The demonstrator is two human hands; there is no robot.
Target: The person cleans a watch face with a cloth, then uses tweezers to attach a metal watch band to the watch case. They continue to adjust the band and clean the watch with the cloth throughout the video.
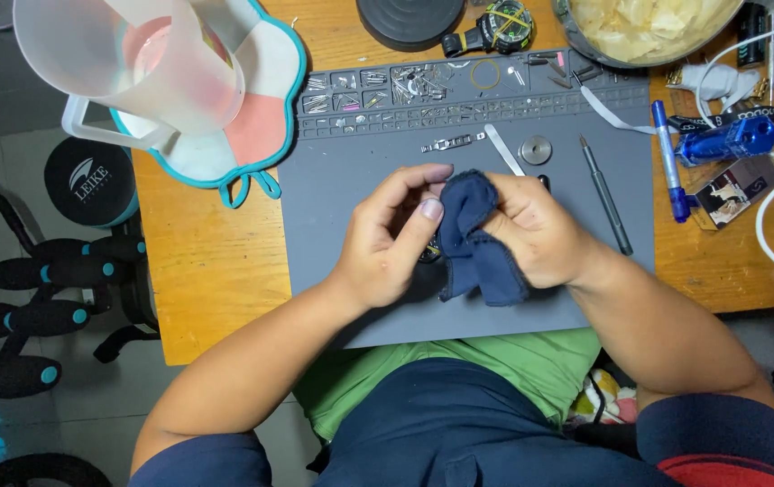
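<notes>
**Over the grey mat, two hands meet at a cloth**

Above the grey work mat [342,189], the right hand [540,236] wraps a dark blue cloth [477,243] over its fingers, the cloth's long axis hanging toward the person. The left hand [391,239] curls in from the left, thumb and forefinger pinching at the cloth's near edge; what it holds is hidden. A screwdriver [605,194] lies right of both.
</notes>
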